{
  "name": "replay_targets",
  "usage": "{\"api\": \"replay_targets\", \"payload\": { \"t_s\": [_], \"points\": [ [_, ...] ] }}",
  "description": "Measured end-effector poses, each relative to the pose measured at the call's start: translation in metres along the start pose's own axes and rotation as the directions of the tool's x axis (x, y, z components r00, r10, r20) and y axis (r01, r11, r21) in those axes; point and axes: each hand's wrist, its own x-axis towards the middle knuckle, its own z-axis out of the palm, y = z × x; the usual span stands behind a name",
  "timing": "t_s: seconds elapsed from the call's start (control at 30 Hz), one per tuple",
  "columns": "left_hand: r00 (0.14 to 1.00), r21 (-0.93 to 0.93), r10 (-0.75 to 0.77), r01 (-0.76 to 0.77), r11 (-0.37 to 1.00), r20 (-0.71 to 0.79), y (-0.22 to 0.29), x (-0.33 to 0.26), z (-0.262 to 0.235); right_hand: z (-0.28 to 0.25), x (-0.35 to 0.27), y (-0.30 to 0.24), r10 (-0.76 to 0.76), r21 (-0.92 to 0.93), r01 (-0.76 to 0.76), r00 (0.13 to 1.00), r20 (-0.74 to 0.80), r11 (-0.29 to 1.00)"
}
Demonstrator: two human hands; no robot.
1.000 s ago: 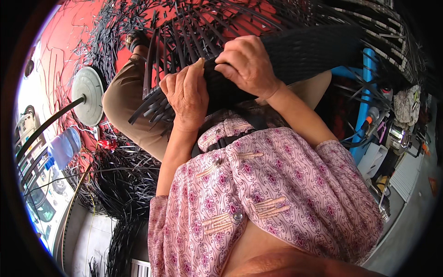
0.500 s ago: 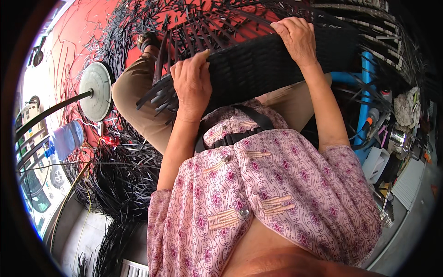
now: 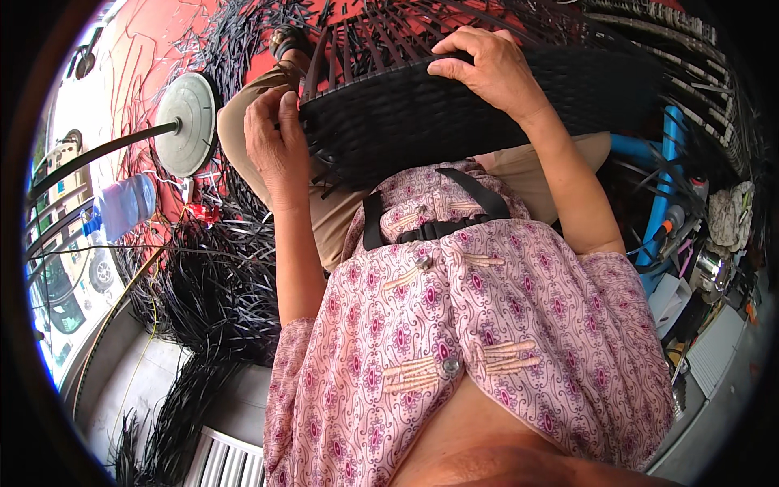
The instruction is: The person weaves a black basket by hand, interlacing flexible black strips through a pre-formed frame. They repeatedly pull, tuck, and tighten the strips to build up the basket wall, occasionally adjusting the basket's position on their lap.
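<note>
Two hands: both grip one black woven panel (image 3: pixel 454 114) resting across the lap, steadied from each end
Bottle (image 3: pixel 122 204): lying on red floor at far left, beside a round disc (image 3: pixel 188 123)
Left hand (image 3: pixel 276 146): fingertips pinching loose strands at the panel's left edge
Right hand (image 3: pixel 487 69): fingers curled together over the top edge, holding it upright
Blue pipe (image 3: pixel 667 162): standing at right, apart

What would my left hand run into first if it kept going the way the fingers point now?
The left hand already touches the black woven panel at its left edge. Going on up, it would likely meet the loose black strips standing above that edge, though depth is unclear.
</note>
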Motion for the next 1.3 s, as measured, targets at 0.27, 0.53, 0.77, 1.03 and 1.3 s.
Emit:
{"api": "replay_targets", "payload": {
  "t_s": [0.27, 0.53, 0.77, 1.03, 1.3],
  "points": [
    [0.985, -0.074, -0.169, 0.170, 0.983, 0.011, -0.005, 0.002, 0.007, -0.004, 0.013, 0.004, 0.150, 0.172, -0.179, 0.975, 0.166, 0.969],
    [0.971, -0.029, -0.240, 0.239, 0.971, -0.012, -0.023, -0.012, 0.020, -0.002, -0.002, 0.002, -0.038, 0.036, 0.037, 0.999, 0.021, 0.999],
    [0.981, -0.016, -0.194, 0.194, 0.981, 0.021, -0.028, -0.006, 0.017, -0.025, 0.003, 0.005, 0.030, 0.326, -0.027, 1.000, -0.004, 0.945],
    [0.913, -0.147, -0.339, 0.376, 0.915, 0.225, -0.036, 0.003, 0.011, -0.062, -0.049, 0.154, -0.121, -0.466, -0.090, 0.906, -0.404, 0.880],
    [0.899, -0.681, -0.326, 0.434, 0.589, 0.291, -0.035, 0.005, 0.051, -0.054, -0.036, 0.180, -0.280, -0.608, -0.048, 0.857, -0.433, 0.793]
  ]
}}
